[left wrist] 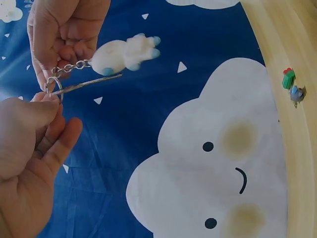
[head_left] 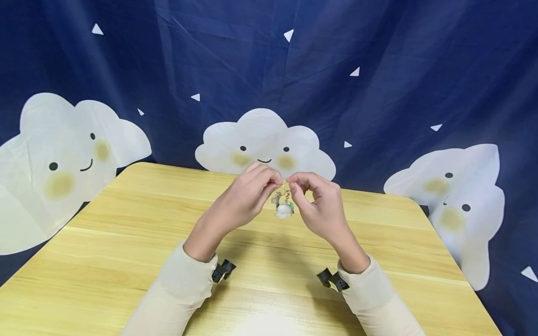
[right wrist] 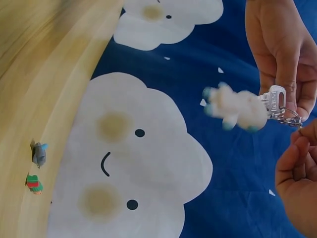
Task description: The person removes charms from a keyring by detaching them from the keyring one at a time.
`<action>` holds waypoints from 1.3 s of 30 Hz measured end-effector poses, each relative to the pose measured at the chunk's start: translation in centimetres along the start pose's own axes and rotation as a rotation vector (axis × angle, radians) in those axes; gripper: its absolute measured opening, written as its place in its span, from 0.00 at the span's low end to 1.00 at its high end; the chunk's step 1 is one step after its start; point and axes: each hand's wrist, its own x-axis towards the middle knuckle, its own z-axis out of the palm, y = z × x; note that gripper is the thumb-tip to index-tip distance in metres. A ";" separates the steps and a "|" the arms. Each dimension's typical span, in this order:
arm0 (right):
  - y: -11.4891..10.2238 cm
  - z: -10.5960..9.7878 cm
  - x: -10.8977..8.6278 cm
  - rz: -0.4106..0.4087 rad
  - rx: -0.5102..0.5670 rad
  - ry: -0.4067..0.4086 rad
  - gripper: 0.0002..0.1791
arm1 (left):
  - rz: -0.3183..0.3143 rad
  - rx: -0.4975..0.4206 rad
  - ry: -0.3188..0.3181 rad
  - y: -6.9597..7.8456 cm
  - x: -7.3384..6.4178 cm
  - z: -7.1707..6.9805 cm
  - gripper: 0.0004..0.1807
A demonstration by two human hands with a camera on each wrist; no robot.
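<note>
A keychain hangs between both hands above the table. Its white figurine [left wrist: 119, 55] has blue feet, and a short silver chain [left wrist: 74, 66] runs from it to a metal split ring [left wrist: 60, 84]. Also at the ring is a flat silvery tag [right wrist: 276, 100] with raised lettering, edge-on in the left wrist view. My left hand [head_left: 245, 198] pinches the ring between thumb and fingertips. Facing it, my right hand [head_left: 321, 203] pinches near the ring and the chain's end; the exact contact is hidden by the fingers.
On the wooden table [head_left: 113, 224], a small grey figure [right wrist: 38, 153] and a green-and-red figure [right wrist: 33, 183] stand side by side near the far edge. A dark blue curtain [head_left: 235, 60] with smiling clouds hangs behind. Black cameras [head_left: 332, 279] sit at both wrists.
</note>
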 end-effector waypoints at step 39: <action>-0.9 -0.1 0.0 0.190 0.198 0.045 0.05 | -0.087 -0.036 0.083 0.6 0.0 0.5 0.07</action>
